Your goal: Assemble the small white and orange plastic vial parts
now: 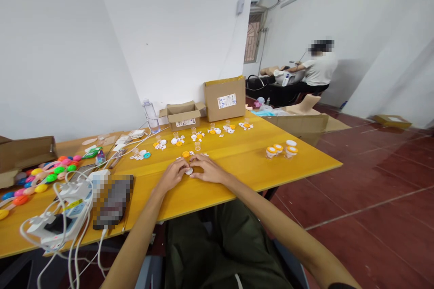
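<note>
A small white round plastic piece (pixel 189 171) is between my two hands, close above the front part of the yellow table (pixel 244 162). My left hand (pixel 173 175) has its fingers bent in and closed on the piece's left side. From the right, my right hand (pixel 209 170) curls round the same piece, thumb near it and fingers beyond it. The fingers hide part of the piece. Just past my hands are a yellow ring-shaped part (pixel 186 154) and a small clear cup (pixel 197 146). Little white parts lie beside them, partly covered by my fingers.
Several groups of clear cups, yellow rings and white parts (pixel 214 131) lie farther back. Lidded cups (pixel 290 149) stand right. Cardboard boxes (pixel 224 101) and a bottle (pixel 151 116) line the wall. A phone (pixel 113 201), power strip (pixel 73 216) and cables lie left. A person (pixel 318 72) sits beyond.
</note>
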Motion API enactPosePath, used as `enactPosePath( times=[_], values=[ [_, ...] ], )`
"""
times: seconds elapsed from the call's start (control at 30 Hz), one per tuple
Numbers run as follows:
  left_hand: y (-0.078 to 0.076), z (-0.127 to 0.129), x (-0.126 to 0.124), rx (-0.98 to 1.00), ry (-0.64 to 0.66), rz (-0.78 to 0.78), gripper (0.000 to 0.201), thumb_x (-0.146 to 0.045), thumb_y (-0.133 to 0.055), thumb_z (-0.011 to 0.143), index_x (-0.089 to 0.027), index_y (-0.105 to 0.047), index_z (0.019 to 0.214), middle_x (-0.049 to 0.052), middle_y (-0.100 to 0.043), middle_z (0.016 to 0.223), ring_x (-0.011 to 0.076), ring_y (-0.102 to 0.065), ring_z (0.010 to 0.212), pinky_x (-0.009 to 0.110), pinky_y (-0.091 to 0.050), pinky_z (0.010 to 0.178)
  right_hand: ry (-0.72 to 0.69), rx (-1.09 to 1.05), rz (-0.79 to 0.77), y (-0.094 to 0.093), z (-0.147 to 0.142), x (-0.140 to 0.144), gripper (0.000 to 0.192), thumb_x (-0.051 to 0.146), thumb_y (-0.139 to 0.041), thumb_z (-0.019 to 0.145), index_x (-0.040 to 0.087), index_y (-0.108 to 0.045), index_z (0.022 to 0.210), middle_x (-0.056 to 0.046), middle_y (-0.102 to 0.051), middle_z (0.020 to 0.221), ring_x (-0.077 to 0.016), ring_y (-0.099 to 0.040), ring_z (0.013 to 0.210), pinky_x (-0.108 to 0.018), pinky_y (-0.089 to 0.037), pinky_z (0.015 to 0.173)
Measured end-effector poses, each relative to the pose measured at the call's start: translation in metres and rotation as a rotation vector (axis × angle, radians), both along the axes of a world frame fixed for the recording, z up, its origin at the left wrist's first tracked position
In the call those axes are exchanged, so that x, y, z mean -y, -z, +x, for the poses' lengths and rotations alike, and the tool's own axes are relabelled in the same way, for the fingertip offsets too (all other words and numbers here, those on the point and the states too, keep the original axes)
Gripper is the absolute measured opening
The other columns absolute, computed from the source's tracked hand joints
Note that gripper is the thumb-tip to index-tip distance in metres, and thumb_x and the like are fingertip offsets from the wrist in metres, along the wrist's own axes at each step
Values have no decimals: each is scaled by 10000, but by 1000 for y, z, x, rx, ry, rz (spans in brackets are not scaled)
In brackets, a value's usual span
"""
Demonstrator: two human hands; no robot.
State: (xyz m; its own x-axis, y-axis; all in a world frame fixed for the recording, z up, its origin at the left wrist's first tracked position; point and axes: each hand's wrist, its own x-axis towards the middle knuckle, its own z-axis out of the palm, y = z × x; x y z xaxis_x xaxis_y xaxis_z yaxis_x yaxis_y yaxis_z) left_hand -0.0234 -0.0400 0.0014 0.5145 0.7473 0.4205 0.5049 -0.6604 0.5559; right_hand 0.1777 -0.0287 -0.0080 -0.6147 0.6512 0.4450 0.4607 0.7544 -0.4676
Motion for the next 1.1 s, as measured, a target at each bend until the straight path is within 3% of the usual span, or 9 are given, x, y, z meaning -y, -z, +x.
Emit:
enactPosePath(
  times=[0.53,0.77,1.1],
  values=[
    [0,0,0,7,16,9,219,-276,-482,946,-201,-588,770,40,-639,819,189,-587,817,304,-469,783,22,-15,-8,0,0,0,198,340,-770,801,234,-695,951,-66,-633,1164,-237,-591,1132,-398,-472,983],
    [1,0,-1,2,13,9,226,-288,-487,953,-198,-599,779,38,-639,821,185,-583,813,303,-468,780,7,12,5,-1,0,0,272,335,-764,805,231,-692,1046,-81,-638,1182,-246,-592,1135,-397,-473,978],
    [0,0,-1,11,19,1,227,-290,-491,948,-199,-597,768,37,-637,813,187,-585,819,306,-471,787,12,-15,-15,0,-1,0,241,333,-758,809,232,-690,1017,-69,-644,1165,-238,-596,1133,-391,-480,980]
  ],
)
